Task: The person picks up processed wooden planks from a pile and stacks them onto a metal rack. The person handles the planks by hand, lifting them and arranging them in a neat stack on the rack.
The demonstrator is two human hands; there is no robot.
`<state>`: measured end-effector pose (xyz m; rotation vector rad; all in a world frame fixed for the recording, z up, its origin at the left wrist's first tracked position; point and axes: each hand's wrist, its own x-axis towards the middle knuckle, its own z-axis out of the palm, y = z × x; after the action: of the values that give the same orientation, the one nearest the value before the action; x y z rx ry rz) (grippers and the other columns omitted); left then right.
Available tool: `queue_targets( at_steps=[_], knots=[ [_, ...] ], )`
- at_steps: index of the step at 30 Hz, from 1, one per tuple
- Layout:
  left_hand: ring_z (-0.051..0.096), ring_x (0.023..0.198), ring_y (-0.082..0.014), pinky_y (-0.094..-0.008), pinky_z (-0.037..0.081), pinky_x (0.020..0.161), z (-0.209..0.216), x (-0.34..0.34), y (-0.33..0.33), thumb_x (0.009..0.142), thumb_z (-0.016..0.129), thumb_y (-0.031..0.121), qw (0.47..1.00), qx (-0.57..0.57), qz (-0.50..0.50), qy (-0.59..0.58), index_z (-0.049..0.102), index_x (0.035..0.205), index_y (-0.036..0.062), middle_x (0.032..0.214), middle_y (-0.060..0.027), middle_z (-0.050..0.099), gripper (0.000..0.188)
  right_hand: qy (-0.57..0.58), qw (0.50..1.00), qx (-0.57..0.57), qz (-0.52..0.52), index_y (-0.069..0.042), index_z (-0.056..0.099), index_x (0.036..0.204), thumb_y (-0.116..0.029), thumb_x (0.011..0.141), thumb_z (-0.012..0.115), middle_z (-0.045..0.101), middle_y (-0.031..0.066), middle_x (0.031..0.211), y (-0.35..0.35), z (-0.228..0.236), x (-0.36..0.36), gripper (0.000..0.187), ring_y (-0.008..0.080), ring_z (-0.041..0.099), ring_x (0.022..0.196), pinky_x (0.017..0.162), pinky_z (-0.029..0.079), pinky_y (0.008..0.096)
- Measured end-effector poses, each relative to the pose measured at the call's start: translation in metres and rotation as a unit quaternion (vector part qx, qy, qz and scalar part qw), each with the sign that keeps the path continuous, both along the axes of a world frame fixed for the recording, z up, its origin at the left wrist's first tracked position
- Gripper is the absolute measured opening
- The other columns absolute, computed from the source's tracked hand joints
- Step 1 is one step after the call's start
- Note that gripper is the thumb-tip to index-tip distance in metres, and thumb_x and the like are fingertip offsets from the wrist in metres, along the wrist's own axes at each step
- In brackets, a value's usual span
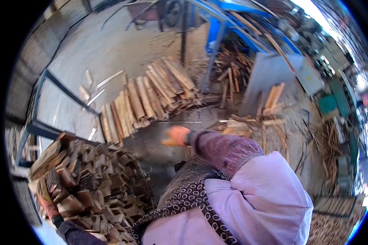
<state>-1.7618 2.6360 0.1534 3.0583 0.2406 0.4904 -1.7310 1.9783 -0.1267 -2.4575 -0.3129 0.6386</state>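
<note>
My right hand, in an orange and yellow work glove, reaches out over the dark floor between two groups of wood. It is somewhat blurred; its fingers look apart, and I see nothing in them. At the lower left, my left hand, gloved in similar colours, lies against the outer side of a tall stack of short wood pieces. How its fingers are bent is hidden. Beyond my right hand, a row of long wooden slats lies side by side on the floor.
A dark metal frame stands behind the stack. Scrap wood lies beneath a blue machine, near a leaning grey sheet. Loose sticks are scattered to the right. A wheeled cart stands at the back.
</note>
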Motion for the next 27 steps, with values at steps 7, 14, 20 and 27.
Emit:
queue_targets(
  at_steps=[7, 14, 20, 27],
  knots=[
    [0.059, 0.119, -0.0336, -0.0505, 0.044, 0.099, -0.009, 0.017, -0.015, 0.093, 0.059, 0.049, 0.998, -0.008, 0.008, 0.057, 0.064, 0.126, 0.0177, 0.13, -0.0103, 0.067, 0.046, 0.276, 0.92, -0.156, -0.23, -0.003, 0.074, 0.122, -0.066, 0.083, 0.067, 0.071, 0.0269, 0.121, -0.223, -0.114, -0.321, 0.074, 0.0384, 0.067, 0.118, 0.1, 0.051, 0.0437],
    [0.06, 0.116, -0.0334, -0.0507, 0.045, 0.095, 0.015, 0.025, -0.129, 0.093, 0.059, 0.054, 0.995, -0.041, 0.026, 0.086, 0.062, 0.132, 0.0173, 0.131, -0.0109, 0.067, 0.054, 0.294, 0.814, 0.024, -0.5, 0.0, 0.073, 0.12, -0.061, 0.085, 0.071, 0.073, 0.0237, 0.121, -0.321, -0.098, -0.426, 0.071, 0.0328, 0.068, 0.117, 0.097, 0.051, 0.0416],
    [0.061, 0.114, -0.0332, -0.0509, 0.047, 0.092, -0.03, 0.021, -0.303, 0.092, 0.058, 0.059, 0.962, -0.209, 0.045, 0.167, 0.06, 0.136, 0.0169, 0.132, -0.0114, 0.067, 0.061, 0.211, 0.838, 0.142, -0.483, -0.006, 0.071, 0.126, -0.057, 0.091, 0.067, 0.069, 0.0224, 0.129, -0.43, -0.115, -0.46, 0.062, 0.0358, 0.064, 0.124, 0.104, 0.049, 0.0386],
    [0.062, 0.112, -0.0341, -0.0524, 0.048, 0.09, -0.191, 0.026, -0.573, 0.092, 0.058, 0.063, 0.793, -0.391, 0.089, 0.458, 0.059, 0.141, 0.0165, 0.133, -0.0123, 0.066, 0.068, 0.246, 0.896, -0.063, -0.365, -0.012, 0.069, 0.131, -0.037, 0.1, 0.062, 0.073, 0.01, 0.126, -0.631, -0.18, -0.531, 0.041, 0.0281, 0.07, 0.114, 0.093, 0.054, 0.0398]
  ],
)
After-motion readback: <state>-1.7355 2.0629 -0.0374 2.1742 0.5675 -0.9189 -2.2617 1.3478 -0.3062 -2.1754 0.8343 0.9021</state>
